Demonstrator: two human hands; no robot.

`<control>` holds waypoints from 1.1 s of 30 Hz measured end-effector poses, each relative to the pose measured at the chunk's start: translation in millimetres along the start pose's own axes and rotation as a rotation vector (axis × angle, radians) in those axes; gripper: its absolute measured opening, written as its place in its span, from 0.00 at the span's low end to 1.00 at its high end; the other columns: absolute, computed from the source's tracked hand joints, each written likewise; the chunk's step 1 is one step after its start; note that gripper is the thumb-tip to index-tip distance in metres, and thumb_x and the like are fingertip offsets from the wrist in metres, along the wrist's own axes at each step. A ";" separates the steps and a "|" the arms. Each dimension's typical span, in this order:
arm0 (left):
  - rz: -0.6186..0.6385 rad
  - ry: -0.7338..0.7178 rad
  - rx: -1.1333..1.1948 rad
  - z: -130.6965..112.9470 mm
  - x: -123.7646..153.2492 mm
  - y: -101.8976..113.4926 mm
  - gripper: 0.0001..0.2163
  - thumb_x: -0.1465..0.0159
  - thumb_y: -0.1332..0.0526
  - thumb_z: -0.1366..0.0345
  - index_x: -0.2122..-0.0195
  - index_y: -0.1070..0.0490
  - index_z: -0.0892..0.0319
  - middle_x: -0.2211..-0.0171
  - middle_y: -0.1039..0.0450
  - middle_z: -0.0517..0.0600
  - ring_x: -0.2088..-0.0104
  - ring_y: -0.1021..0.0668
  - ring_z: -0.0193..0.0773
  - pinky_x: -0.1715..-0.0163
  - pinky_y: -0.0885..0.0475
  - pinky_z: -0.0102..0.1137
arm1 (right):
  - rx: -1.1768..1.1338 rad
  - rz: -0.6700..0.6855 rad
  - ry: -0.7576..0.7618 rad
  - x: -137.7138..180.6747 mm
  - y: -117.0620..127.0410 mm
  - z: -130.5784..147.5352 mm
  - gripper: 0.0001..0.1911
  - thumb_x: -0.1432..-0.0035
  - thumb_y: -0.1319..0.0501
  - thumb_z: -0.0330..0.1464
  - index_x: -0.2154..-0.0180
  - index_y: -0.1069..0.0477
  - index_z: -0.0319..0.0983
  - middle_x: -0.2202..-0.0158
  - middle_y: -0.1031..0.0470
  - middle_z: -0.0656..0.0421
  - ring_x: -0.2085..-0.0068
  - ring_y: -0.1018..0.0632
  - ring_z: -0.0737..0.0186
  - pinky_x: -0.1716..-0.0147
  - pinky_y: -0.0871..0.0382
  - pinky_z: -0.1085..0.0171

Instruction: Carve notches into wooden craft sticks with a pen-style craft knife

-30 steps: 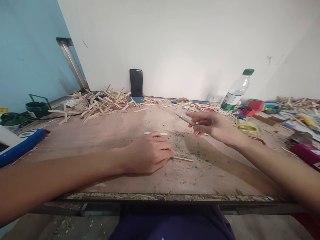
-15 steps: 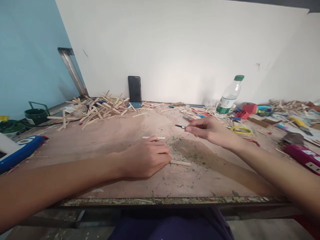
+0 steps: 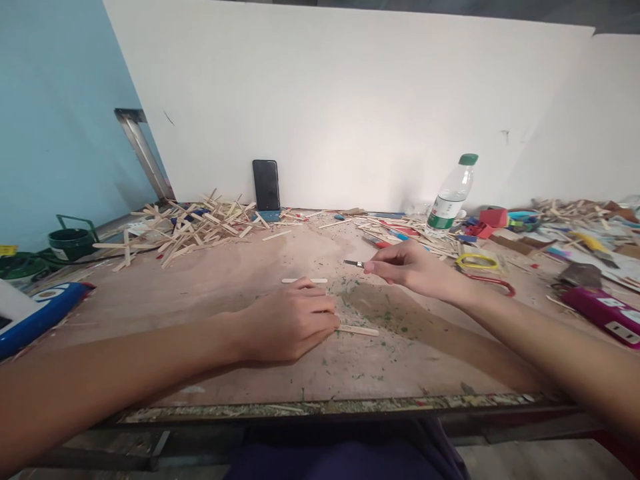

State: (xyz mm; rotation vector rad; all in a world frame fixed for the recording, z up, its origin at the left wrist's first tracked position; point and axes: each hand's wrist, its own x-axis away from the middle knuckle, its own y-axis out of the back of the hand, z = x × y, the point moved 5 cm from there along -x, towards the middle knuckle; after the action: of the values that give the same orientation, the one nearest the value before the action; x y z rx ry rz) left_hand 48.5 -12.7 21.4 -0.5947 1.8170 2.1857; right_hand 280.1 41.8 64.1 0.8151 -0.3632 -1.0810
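My left hand [image 3: 293, 320] lies curled on the plywood table [image 3: 240, 280], its fingertips pinching the near end of a wooden craft stick [image 3: 357, 330] that lies flat and points right. A second stick [image 3: 303, 281] rests just beyond that hand. My right hand [image 3: 413, 268] hovers above the table to the right, fingers closed on a thin craft knife [image 3: 354, 264] whose metal tip points left. Green shavings are scattered on the wood between the two hands.
A heap of wooden sticks [image 3: 193, 227] covers the back left. A black phone [image 3: 265, 185] leans on the wall. A water bottle [image 3: 450, 197], a yellow ring [image 3: 477, 261], a magenta box [image 3: 603, 308] and mixed clutter fill the right. A blue-white case [image 3: 35, 313] and green bucket [image 3: 70, 241] stand left.
My right hand has turned the knife from angled up-left to level, with its tip pointing left, and drawn in towards the left hand. The left hand has stayed on its stick.
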 end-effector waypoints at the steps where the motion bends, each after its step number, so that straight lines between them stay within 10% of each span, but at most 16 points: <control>1: -0.001 0.000 0.002 0.0 0.0 0.0 0.11 0.19 0.42 0.72 0.58 0.22 0.57 0.60 0.18 0.49 0.61 0.19 0.40 0.51 0.33 0.38 | 0.000 0.001 0.001 0.0 -0.3 0.2 0.39 0.35 0.34 0.67 0.78 0.32 0.42 0.78 0.41 0.65 0.74 0.41 0.65 0.69 0.49 0.58; 33: -0.017 -0.014 0.015 -0.2 -0.6 1.3 0.15 0.17 0.46 0.71 0.59 0.21 0.59 0.61 0.17 0.49 0.62 0.20 0.40 0.52 0.32 0.39 | -0.020 0.067 -0.025 -0.5 -8.4 -5.7 0.35 0.32 0.34 0.64 0.73 0.25 0.40 0.78 0.35 0.65 0.75 0.39 0.66 0.71 0.45 0.58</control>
State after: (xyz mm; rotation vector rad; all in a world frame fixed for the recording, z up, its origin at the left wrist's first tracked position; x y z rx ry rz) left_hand 48.5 -13.0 22.8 -0.5882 1.8137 2.1576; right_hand 278.2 42.7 54.1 0.7675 -0.3978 -1.0314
